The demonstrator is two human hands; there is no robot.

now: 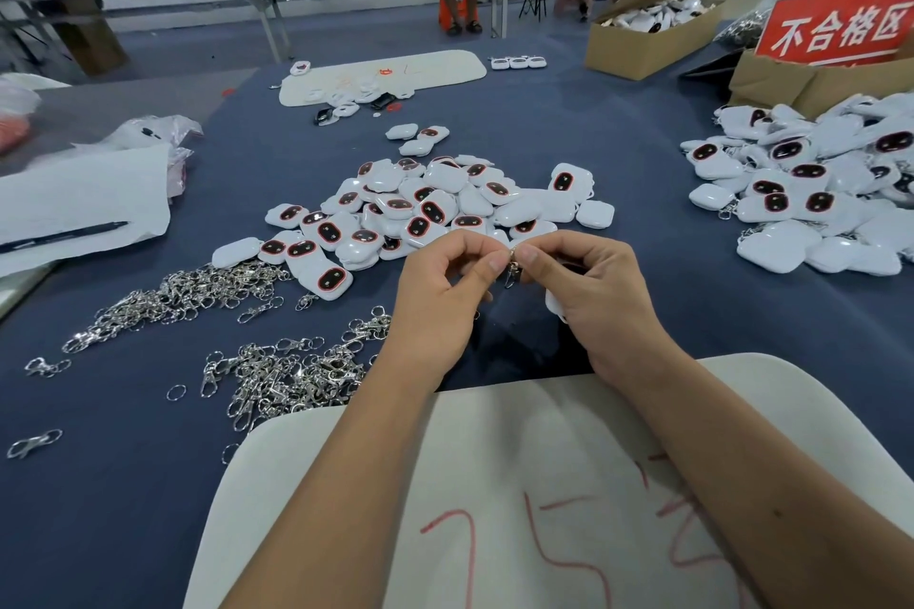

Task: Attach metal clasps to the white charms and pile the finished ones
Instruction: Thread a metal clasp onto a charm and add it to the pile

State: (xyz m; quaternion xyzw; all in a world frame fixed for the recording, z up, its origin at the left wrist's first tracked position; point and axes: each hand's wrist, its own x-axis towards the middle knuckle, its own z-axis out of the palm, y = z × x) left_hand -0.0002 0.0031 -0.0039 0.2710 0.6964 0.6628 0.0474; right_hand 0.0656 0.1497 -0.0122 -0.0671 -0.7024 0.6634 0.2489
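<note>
My left hand (440,297) and my right hand (593,292) meet above the blue table, fingertips together. Between them they pinch a small metal clasp (513,262). A white charm (555,304) sits in my right palm, mostly hidden by the fingers. A heap of white charms with dark red-rimmed faces (420,208) lies just beyond my hands. Loose metal clasps (292,376) lie in a pile left of my left wrist, with a second pile of clasps (183,297) further left. A big pile of charms with clasps attached (811,183) lies at the right.
A white board with red marks (519,485) lies under my forearms at the near edge. White paper with a black pen (64,232) is at the left. Cardboard boxes (643,40) and a red sign (841,27) stand at the back right. Another white board (381,74) lies further back.
</note>
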